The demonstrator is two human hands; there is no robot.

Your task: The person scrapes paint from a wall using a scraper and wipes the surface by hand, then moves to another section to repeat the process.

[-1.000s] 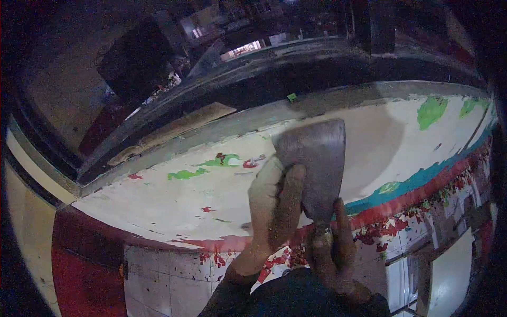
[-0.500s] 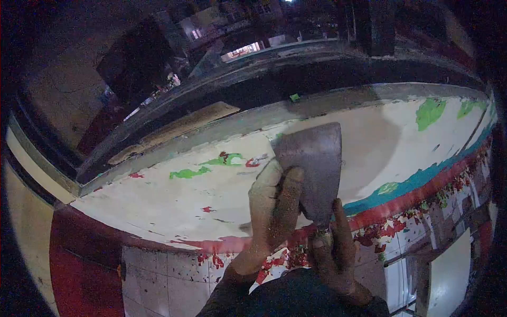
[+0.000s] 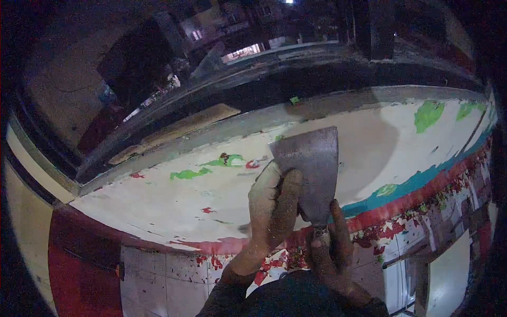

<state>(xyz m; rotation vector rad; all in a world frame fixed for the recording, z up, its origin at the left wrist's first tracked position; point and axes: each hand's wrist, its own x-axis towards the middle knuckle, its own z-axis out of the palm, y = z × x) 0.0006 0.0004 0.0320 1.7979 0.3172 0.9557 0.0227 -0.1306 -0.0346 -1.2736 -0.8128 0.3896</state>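
Observation:
A wide paint scraper (image 3: 314, 164) is raised in front of the wall, its grey metal blade pointing up. My right hand (image 3: 335, 259) is closed round its handle, near the ferrule. My left hand (image 3: 274, 206) grips the left edge of the blade, fingers and thumb pressed against it. Behind the tool lies the scraped wall (image 3: 158, 206), mostly cream, with leftover patches of green paint (image 3: 429, 116) and red specks. Along its lower part runs a teal band (image 3: 417, 182) above a red one. Most of the handle is hidden by my right hand.
Above the wall is a dark window ledge (image 3: 317, 74) with a flat brown strip (image 3: 179, 129) lying on it. Red and green paint flakes (image 3: 388, 232) litter the tiled floor (image 3: 158, 280). A pale panel (image 3: 449, 277) stands at lower right.
The scraper's blade has shifted slightly left and its top edge sits a little lower. Both hands keep hold of it.

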